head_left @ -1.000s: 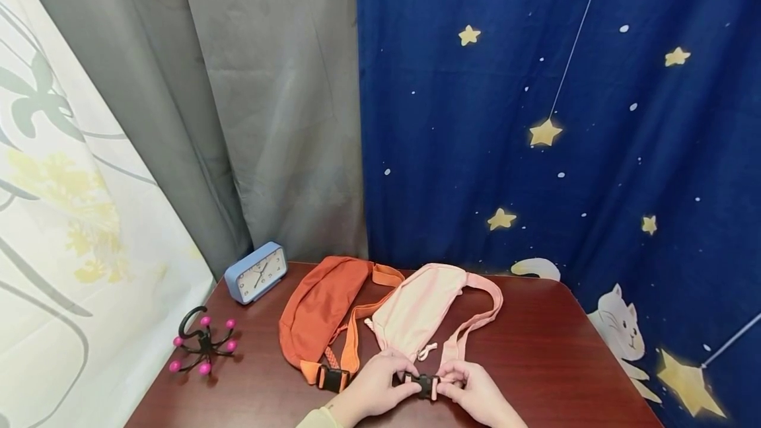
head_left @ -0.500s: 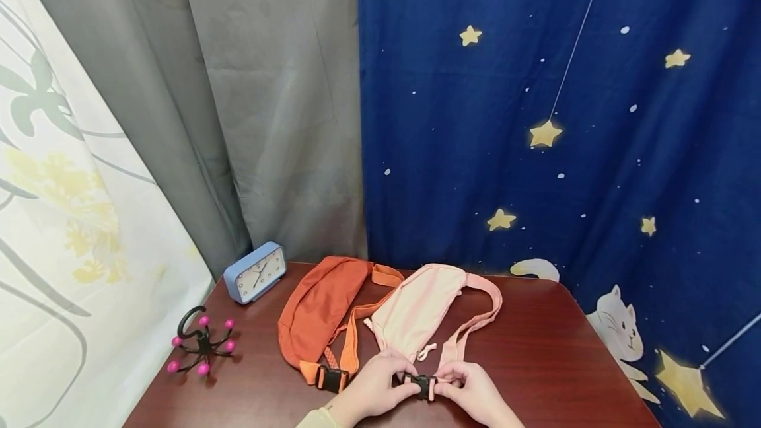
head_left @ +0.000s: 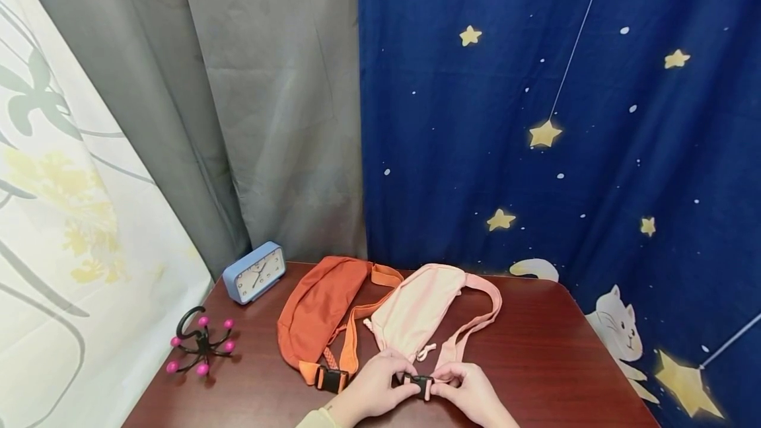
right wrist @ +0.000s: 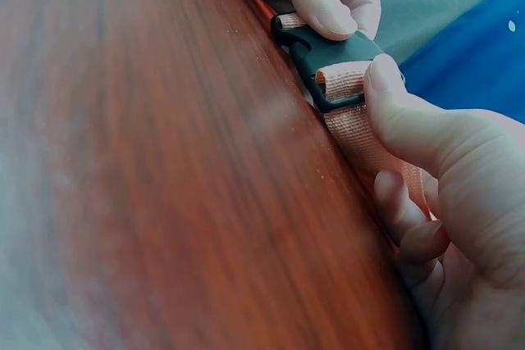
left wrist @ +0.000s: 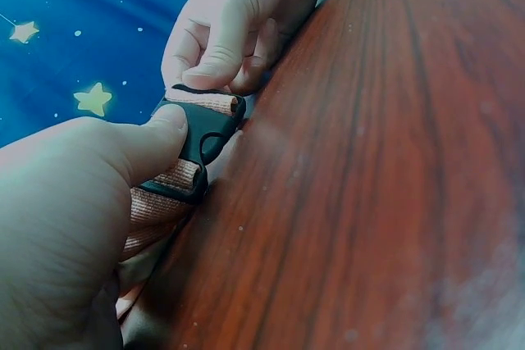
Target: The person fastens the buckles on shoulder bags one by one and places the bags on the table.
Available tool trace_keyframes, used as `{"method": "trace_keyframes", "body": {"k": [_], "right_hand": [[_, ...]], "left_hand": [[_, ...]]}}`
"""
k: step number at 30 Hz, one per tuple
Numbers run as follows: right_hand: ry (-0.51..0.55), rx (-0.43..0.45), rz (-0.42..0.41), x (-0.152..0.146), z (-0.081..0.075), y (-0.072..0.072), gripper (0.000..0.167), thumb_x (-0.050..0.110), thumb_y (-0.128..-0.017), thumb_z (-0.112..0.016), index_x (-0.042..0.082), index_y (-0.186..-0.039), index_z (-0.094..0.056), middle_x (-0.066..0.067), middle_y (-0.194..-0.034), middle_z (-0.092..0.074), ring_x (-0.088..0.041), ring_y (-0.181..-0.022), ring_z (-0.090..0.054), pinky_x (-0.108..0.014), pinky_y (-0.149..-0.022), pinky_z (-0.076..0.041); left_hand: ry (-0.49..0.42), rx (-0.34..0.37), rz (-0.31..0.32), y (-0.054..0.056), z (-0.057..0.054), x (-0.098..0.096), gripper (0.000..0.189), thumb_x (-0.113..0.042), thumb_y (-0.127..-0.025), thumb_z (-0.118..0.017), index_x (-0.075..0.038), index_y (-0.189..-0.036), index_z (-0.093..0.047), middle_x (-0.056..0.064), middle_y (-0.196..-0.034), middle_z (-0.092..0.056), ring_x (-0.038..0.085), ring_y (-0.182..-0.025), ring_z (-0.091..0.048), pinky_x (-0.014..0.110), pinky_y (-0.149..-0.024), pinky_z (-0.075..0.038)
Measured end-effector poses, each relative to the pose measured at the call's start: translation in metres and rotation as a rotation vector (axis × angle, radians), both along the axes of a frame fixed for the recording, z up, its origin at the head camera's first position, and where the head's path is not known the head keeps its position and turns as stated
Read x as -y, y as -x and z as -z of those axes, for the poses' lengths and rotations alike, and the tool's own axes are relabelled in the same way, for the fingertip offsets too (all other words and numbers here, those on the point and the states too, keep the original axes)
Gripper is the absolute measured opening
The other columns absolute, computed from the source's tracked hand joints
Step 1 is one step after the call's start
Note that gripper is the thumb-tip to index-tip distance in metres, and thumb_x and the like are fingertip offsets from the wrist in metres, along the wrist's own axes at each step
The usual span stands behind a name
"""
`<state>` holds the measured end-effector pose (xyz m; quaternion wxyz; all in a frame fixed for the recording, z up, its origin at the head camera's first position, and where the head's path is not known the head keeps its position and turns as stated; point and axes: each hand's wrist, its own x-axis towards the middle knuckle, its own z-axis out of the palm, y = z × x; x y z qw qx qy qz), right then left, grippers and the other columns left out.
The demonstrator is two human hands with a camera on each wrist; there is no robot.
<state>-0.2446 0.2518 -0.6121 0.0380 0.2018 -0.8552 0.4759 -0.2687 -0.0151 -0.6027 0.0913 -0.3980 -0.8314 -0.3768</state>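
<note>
A pale pink waist bag (head_left: 419, 306) lies on the table, its strap (head_left: 475, 319) looping round on the right. At its near end sits a black side-release buckle (head_left: 421, 385), its two halves joined. My left hand (head_left: 377, 385) pinches one half, the thumb (left wrist: 168, 125) flat on top of the buckle (left wrist: 197, 125). My right hand (head_left: 472, 392) pinches the other end, where the pink webbing (right wrist: 344, 79) threads through; its thumb (right wrist: 390, 88) lies on that edge. The buckle is close over the tabletop. The fingers beneath it are partly hidden.
An orange waist bag (head_left: 324, 309) with its own fastened black buckle (head_left: 331, 379) lies just left of the pink one. Farther left are a blue alarm clock (head_left: 255, 273) and a black hook rack with pink tips (head_left: 203, 345). Curtains (head_left: 297, 104) hang behind the table (head_left: 547, 362).
My right hand has shifted slightly left, and the two buckle halves have come closer together. My left hand stays nearly still; the bags have not moved.
</note>
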Motion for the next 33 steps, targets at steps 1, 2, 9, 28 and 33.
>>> {"method": "trace_keyframes", "body": {"k": [1,2,9,28,33], "right_hand": [[-0.002,-0.004,0.001,0.000,0.001,0.000,0.012,0.019,-0.091,-0.089,0.014,-0.101,-0.085,0.000,-0.089,-0.084,0.007,-0.073,-0.065,-0.021,-0.066,-0.056],[-0.001,-0.008,0.001,0.000,0.001,0.000,0.012,0.018,-0.091,-0.089,0.014,-0.101,-0.085,0.000,-0.089,-0.084,0.007,-0.073,-0.065,-0.021,-0.066,-0.056],[-0.002,0.028,0.003,-0.001,0.001,0.001,0.012,0.020,-0.092,-0.089,0.015,-0.101,-0.085,0.001,-0.090,-0.083,0.006,-0.073,-0.065,-0.021,-0.067,-0.056],[0.066,0.056,-0.014,0.000,-0.003,0.003,0.010,0.017,-0.103,-0.078,0.010,-0.107,-0.083,-0.010,-0.076,-0.077,0.005,-0.060,-0.059,-0.022,-0.054,-0.053],[0.025,0.036,0.099,0.006,-0.016,0.001,0.009,0.024,-0.103,-0.078,0.017,-0.102,-0.083,0.000,-0.073,-0.075,0.004,-0.059,-0.059,-0.021,-0.057,-0.051]], "left_hand": [[-0.002,0.002,0.003,0.000,0.000,0.000,0.007,-0.032,-0.099,-0.083,-0.025,-0.098,-0.080,-0.006,-0.080,-0.066,0.000,-0.091,-0.057,0.011,-0.082,-0.043],[-0.002,0.004,0.004,0.000,0.000,0.000,0.007,-0.032,-0.099,-0.083,-0.025,-0.098,-0.080,-0.006,-0.080,-0.066,0.000,-0.091,-0.057,0.011,-0.082,-0.043],[0.000,0.010,0.008,0.001,0.003,0.001,0.008,-0.033,-0.100,-0.082,-0.025,-0.098,-0.081,-0.007,-0.081,-0.068,0.001,-0.094,-0.058,0.012,-0.083,-0.043],[-0.022,0.013,0.023,0.005,0.002,0.002,0.009,-0.035,-0.103,-0.079,-0.026,-0.105,-0.080,-0.010,-0.091,-0.075,0.002,-0.091,-0.061,0.012,-0.083,-0.046],[-0.060,0.045,0.051,0.005,-0.005,0.002,0.017,-0.034,-0.107,-0.074,-0.021,-0.115,-0.080,-0.007,-0.103,-0.080,0.004,-0.097,-0.070,0.020,-0.086,-0.058]]}}
